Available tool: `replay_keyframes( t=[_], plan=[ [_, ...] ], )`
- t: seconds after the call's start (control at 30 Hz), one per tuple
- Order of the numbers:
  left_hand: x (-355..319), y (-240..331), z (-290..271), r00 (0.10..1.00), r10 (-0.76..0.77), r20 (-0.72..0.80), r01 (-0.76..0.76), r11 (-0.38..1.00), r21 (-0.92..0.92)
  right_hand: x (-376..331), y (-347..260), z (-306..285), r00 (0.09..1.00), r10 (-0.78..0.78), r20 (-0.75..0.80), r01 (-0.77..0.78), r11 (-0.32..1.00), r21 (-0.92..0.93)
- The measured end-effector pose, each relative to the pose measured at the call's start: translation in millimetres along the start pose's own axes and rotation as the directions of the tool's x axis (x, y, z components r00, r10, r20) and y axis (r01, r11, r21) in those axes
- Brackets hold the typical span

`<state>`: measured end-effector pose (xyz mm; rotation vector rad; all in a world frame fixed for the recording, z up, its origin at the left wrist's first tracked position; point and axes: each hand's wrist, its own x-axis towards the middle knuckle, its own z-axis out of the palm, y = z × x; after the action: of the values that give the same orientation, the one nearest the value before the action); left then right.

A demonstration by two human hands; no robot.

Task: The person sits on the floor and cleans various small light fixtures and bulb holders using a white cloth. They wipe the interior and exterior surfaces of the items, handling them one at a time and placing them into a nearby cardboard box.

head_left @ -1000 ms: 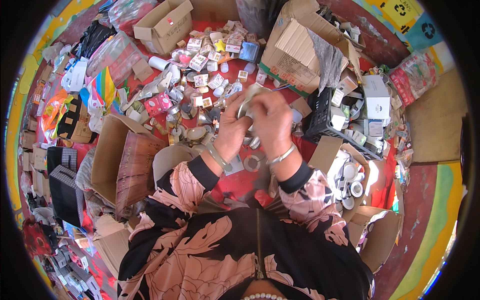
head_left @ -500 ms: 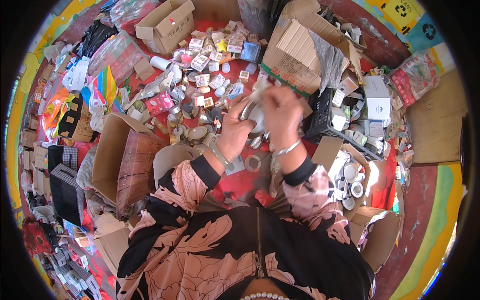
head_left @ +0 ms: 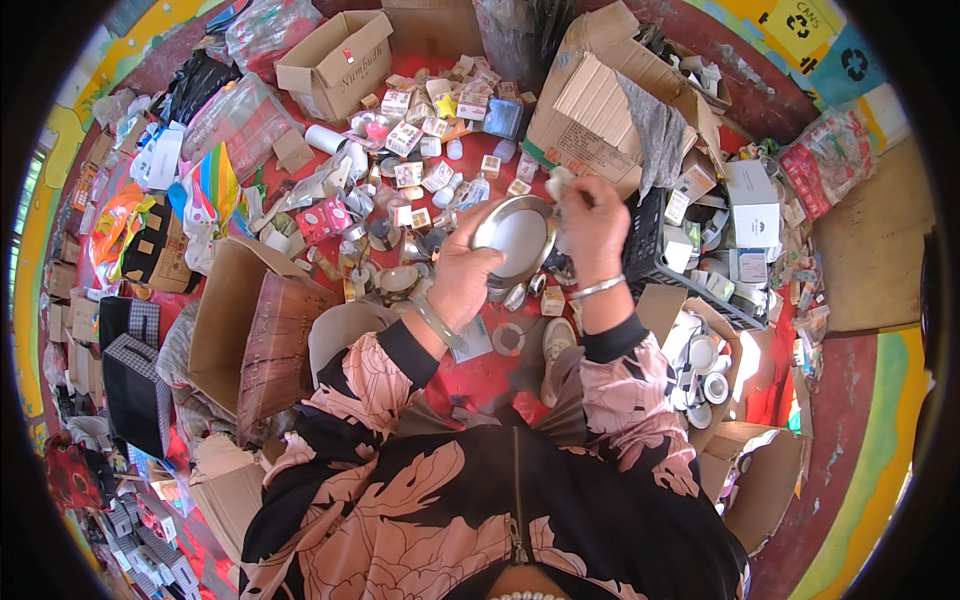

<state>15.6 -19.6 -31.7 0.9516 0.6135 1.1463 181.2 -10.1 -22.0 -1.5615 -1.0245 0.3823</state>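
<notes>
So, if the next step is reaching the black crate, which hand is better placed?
Probably the right hand: it is clearly nearer to the black crate, though it pinches a small whitish thing. The left hand is farther away and holds the round dish.

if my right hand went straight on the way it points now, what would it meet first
Probably the big cardboard box, just beyond the right hand in the picture; depth is unclear, so the hand might pass above it.
</notes>
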Motion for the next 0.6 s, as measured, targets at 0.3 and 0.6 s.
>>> replay_keyframes(
  t=[0.3, 0.6],
  plan=[
    [15.9, 34.4, -11.0, 0.994, -0.029, -0.109, -0.027, 0.878, -0.477, -16.1, -15.6, -27.1, 0.891, 0.231, 0.390, -0.361, 0.882, 0.302],
    [9.8, 32.1, -6.5, 0.999, 0.010, 0.039, 0.000, 0.969, -0.247, -25.9, -19.6, -16.2, 0.857, 0.081, 0.509, -0.237, 0.940, 0.248]
  ],
)
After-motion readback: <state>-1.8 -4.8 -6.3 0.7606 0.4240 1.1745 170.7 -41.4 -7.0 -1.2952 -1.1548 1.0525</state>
